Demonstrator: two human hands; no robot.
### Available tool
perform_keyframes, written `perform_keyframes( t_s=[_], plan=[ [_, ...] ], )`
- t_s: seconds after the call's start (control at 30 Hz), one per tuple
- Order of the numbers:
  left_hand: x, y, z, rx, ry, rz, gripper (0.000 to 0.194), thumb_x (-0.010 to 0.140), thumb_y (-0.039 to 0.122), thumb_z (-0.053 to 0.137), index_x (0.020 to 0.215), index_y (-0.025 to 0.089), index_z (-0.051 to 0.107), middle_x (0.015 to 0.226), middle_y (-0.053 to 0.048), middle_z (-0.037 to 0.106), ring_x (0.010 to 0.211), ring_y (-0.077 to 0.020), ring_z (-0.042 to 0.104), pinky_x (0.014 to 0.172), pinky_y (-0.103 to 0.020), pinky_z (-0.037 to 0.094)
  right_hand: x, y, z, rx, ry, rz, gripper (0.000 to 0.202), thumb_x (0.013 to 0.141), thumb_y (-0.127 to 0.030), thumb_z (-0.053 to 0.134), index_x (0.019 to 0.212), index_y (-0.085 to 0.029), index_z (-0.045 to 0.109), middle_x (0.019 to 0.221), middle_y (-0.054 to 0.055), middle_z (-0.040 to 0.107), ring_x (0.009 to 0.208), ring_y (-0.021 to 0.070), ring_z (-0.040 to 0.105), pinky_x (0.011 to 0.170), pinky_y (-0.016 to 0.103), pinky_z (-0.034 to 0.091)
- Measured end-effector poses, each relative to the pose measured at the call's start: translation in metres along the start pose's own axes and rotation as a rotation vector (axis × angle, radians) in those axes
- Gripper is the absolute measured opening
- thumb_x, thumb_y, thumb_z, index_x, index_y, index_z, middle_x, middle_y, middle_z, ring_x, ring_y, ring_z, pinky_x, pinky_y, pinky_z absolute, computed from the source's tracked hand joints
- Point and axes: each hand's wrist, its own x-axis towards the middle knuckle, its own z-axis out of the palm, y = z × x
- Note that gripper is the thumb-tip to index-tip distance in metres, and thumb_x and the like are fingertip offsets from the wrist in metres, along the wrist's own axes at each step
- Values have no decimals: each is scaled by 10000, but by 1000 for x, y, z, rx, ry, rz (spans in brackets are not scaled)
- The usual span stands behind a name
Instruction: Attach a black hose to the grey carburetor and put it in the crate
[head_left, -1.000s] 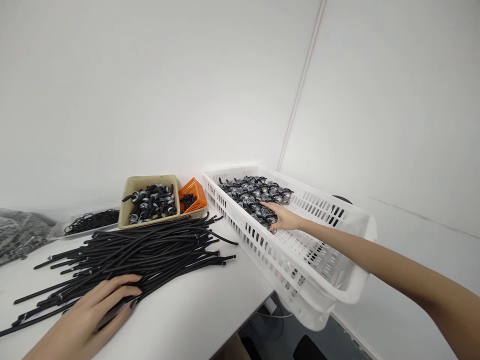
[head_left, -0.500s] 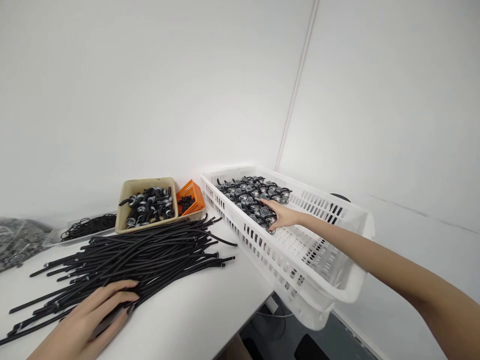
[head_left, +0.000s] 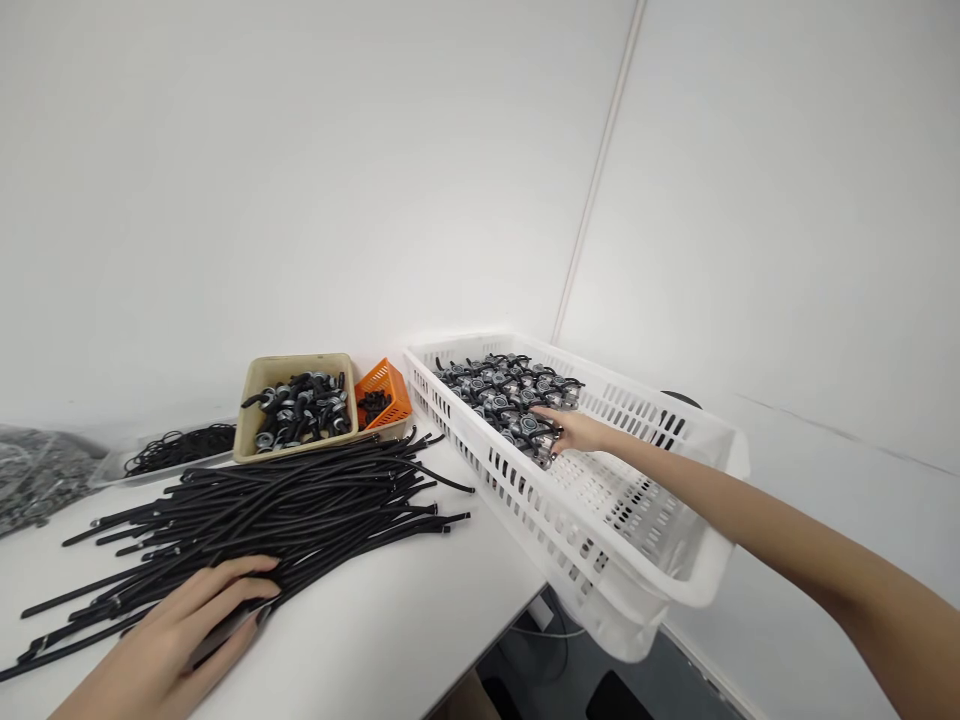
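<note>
My left hand (head_left: 191,630) lies at the near edge of a spread of long black tubes (head_left: 300,510) on the white table. Its fingers are stretched out and slightly bent over the tubes, with the thumb apart. My right hand (head_left: 576,432) reaches into a long white slotted basket (head_left: 637,560), at the near end of rows of grey round parts with short black hoses (head_left: 499,400). Finger and thumb are apart there, at the side of the closest part (head_left: 529,425); the fingertips partly hide behind the hand.
A beige bin (head_left: 247,430) holds grey-and-black fittings. Beside it stands an orange basket (head_left: 397,400) with small black pieces. Thin black cords (head_left: 180,450) and a clear bag of grey parts (head_left: 45,480) lie at the left. The white basket overhangs the table edge (head_left: 487,650).
My right hand has shifted slightly right, away from the closest part in the basket, and its fingers no longer reach over it. My left hand stays on the tubes.
</note>
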Motion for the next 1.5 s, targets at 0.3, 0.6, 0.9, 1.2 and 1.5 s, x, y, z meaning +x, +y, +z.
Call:
perform_keyframes(
  t_s=[0.3,0.6,0.9,1.2,1.5],
  plan=[
    [1,2,0,-2,-19,-18,264,899,459,583,1077,309,709,1284,-12,654,1091,-202,671,952,-264,549,-5,-3,2,22,25,35,868,827,-420,720,1555,-214,296,1246,145,700,1056,358,695,927,435,520],
    [-2,10,7,-102,70,-63,285,916,472,528,1057,291,696,1295,-43,640,1093,-236,662,974,-329,533,-2,3,-3,74,-66,-6,860,791,-457,724,1530,-202,365,1444,151,555,1046,335,706,964,433,530],
    [-2,14,8,-119,81,-73,286,927,464,506,1051,286,693,1283,-51,635,1086,-224,656,977,-315,521,-2,3,-7,117,-141,18,968,754,-505,751,1559,-221,297,1590,158,344,1016,302,718,912,404,569],
    [1,23,0,-115,76,-54,275,945,423,482,1036,271,692,1247,-58,649,1056,-218,650,898,-290,535,-20,-24,-48,97,-46,64,872,854,-533,609,1572,-213,233,1305,164,635,1111,312,664,925,429,555],
    [6,32,-21,-80,-40,-20,213,946,336,508,1066,284,676,1253,-27,648,1079,-192,647,923,-268,523,-119,-194,-77,-143,633,-256,464,966,-413,517,1426,-366,472,1173,67,719,1042,309,692,854,515,592]
  ],
)
